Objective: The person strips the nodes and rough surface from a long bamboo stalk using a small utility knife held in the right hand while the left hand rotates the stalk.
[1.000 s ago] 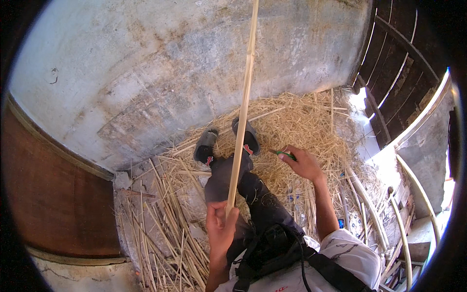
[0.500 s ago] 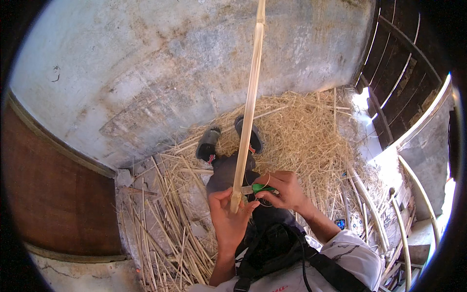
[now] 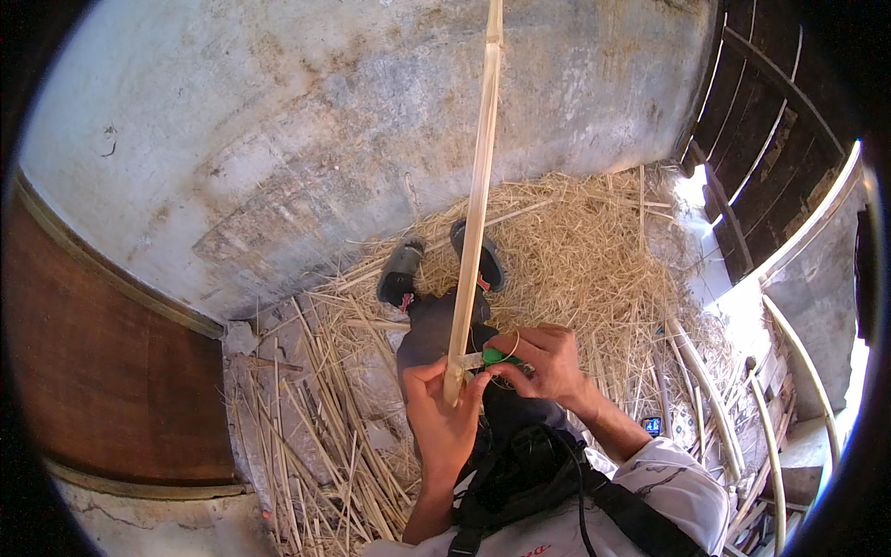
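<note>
A long pale bamboo strip [image 3: 476, 200] rises from my lap toward the wall. My left hand [image 3: 440, 413] is closed around its lower end, with the thumb along its right side. In my right hand [image 3: 542, 360] is a knife [image 3: 501, 356] with a green handle; the short blade meets the strip's right edge just above my left fingers. A thin curled shaving loops around the right fingers. The fingertips of my two hands lie close together.
Shavings [image 3: 585, 241] cover the floor around my shoes [image 3: 401, 271]. Loose bamboo strips [image 3: 320, 436] lie at left, beside a brown panel [image 3: 111, 362]. Ahead stands a stained wall [image 3: 306, 130]. Curved poles [image 3: 705, 399] and dark slatted boards [image 3: 770, 121] are at right.
The knife blade now sits against the strip's edge, with more of it showing. The right hand has shifted very slightly; the left keeps its hold.
</note>
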Available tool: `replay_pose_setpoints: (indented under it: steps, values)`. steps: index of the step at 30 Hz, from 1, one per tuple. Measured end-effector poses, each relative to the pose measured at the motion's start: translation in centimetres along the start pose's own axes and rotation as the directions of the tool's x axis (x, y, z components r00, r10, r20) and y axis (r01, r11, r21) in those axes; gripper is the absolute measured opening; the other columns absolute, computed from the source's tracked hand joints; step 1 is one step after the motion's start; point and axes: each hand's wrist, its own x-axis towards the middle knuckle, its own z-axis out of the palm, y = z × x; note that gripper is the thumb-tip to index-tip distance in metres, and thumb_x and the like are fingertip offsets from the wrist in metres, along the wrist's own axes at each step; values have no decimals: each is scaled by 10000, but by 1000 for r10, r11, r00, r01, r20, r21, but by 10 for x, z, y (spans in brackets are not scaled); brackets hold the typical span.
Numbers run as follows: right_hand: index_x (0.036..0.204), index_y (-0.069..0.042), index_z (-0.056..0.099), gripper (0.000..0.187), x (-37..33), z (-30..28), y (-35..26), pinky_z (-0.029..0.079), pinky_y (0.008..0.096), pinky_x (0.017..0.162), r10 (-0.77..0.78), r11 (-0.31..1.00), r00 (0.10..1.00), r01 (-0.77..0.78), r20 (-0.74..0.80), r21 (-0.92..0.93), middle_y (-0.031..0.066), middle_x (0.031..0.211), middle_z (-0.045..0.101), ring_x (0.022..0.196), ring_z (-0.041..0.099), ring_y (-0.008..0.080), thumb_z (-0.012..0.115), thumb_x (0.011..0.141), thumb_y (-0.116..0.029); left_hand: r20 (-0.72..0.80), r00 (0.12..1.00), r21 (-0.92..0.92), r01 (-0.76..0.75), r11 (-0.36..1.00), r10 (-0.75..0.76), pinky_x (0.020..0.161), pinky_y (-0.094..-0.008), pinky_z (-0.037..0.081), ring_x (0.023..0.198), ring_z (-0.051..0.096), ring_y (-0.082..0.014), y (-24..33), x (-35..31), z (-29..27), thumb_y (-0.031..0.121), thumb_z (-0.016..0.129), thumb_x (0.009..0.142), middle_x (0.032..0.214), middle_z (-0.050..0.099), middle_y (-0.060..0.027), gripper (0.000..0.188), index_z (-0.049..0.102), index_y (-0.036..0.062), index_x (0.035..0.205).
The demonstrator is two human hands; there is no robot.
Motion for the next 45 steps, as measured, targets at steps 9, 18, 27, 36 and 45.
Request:
replay_pose_setpoints:
  steps: [9,18,27,36,45]
  values:
    - [1027,-132,769,344,-2,1,-4,512,370,552,1,997,1000,-2,-17,-82,12,747,685,586,662,245,883,795,-359,-14,1000,-18,10,1000,-10,721,-244,458,832,590,-72,5,-2,3,94,776,986,974,649,-43,347,512,32,1202]
    - [1024,-137,773,315,0,-1,3,528,374,576,44,995,995,-52,-94,-81,22,785,715,614,677,254,882,806,-337,35,998,3,44,999,-44,769,-248,459,904,603,-86,1,-13,-3,109,717,1032,1056,652,-79,288,504,24,1206]
    - [1015,-114,774,291,4,3,10,528,377,585,24,998,996,-29,-83,-64,42,848,754,625,687,264,880,808,-289,-1,998,83,55,995,-55,664,-220,400,813,565,-46,5,-18,-8,125,716,1035,967,639,-37,268,517,32,1188]
    - [1030,-133,778,292,6,7,16,537,395,580,87,993,993,-93,-81,-71,56,816,741,644,708,270,872,833,-328,-7,999,138,36,990,-36,625,-218,366,774,533,-35,-3,-24,-14,119,725,1028,923,640,-26,266,519,39,1176]
    - [1103,-104,790,317,20,3,41,578,399,640,206,977,967,-211,-151,-16,94,949,799,723,757,300,851,868,-308,35,998,86,53,995,-56,657,-221,451,808,583,-72,-13,-43,-20,79,717,1025,958,657,-84,283,495,24,1193]
